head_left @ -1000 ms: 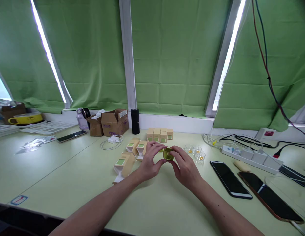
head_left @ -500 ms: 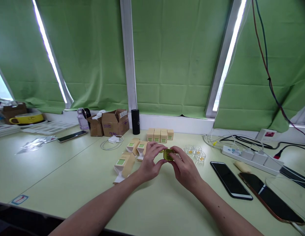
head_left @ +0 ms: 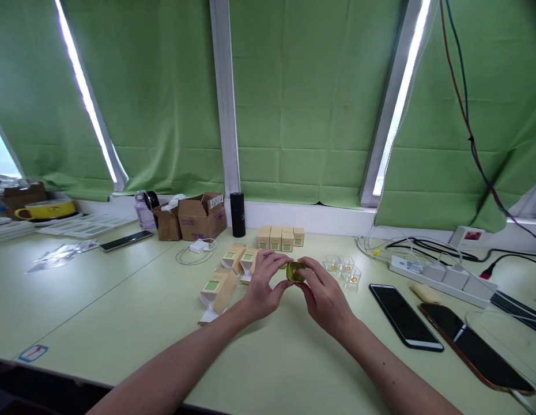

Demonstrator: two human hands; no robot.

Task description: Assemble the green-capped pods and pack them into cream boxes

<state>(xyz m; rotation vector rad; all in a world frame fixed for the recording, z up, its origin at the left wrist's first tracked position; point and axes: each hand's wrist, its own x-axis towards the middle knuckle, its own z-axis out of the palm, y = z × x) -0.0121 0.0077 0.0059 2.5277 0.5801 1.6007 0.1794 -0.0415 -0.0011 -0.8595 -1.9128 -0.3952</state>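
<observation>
Between my two hands, above the table, is a small olive-green square tin [head_left: 295, 272] with its hollow side facing me. My left hand [head_left: 264, 285] grips its left edge with thumb and fingers. My right hand [head_left: 326, 295] holds the right edge, and some of its fingertips reach over the tin's inside. Open kraft boxes [head_left: 219, 291] with green labels lie left of my left hand. Several closed kraft boxes [head_left: 275, 237] stand in a group behind the hands. To the right of the tin are small clear cups [head_left: 346, 265] with gold-coloured bits inside.
Two phones [head_left: 405, 317] [head_left: 475, 346] lie at the right, near a white power strip [head_left: 443, 281] with cables. A black cylinder [head_left: 237, 214] and cardboard cartons [head_left: 202, 217] stand at the back. Another phone [head_left: 127, 241] and a coiled white cable [head_left: 200, 246] are on the left.
</observation>
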